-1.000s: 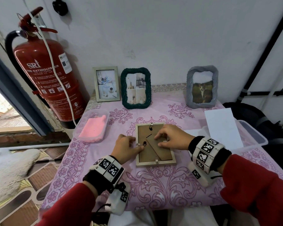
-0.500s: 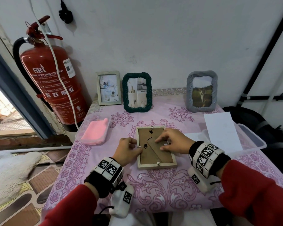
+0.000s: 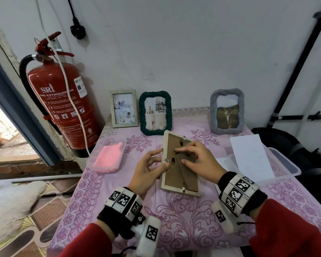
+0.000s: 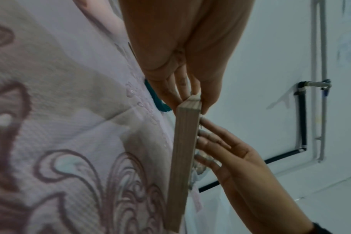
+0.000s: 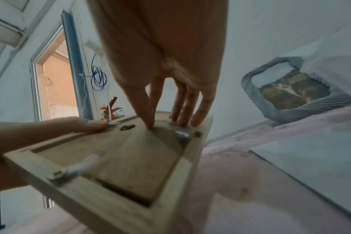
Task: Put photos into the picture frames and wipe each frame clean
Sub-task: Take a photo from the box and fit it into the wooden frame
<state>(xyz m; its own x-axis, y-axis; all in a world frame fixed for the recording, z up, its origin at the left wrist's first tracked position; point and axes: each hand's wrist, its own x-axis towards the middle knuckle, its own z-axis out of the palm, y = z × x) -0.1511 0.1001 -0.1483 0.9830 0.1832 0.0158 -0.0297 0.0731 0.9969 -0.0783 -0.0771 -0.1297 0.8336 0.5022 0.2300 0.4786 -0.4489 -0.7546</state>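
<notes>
A pale wooden picture frame [image 3: 181, 162] is held back side up, tilted with its far edge raised, above the middle of a counter [image 3: 193, 216] covered in a pink floral cloth. The left hand [image 3: 148, 169] pinches the frame's left rail, thumb on the back and fingers underneath. The right hand [image 3: 198, 160] rests on the brown backing board with straight fingers, its fingertips [image 5: 182, 121] pressing near the right rail and its thumb on the fold-out stand.

Along the wall at 12 o'clock stand three filled frames: a slim silver frame [image 3: 124, 108] at 11 o'clock, a dark green rope frame [image 3: 155, 113] just right of it, and a grey rope frame [image 3: 227, 111] holding a cat photo at 1 o'clock. A clear tray with a pink cloth [image 3: 108, 160] sits at 9 o'clock. A clear plastic tub [image 3: 283, 164] with a white sheet [image 3: 250, 154] sits at 3 o'clock. A red fire extinguisher [image 3: 63, 108] stands off the counter at 10 o'clock.
</notes>
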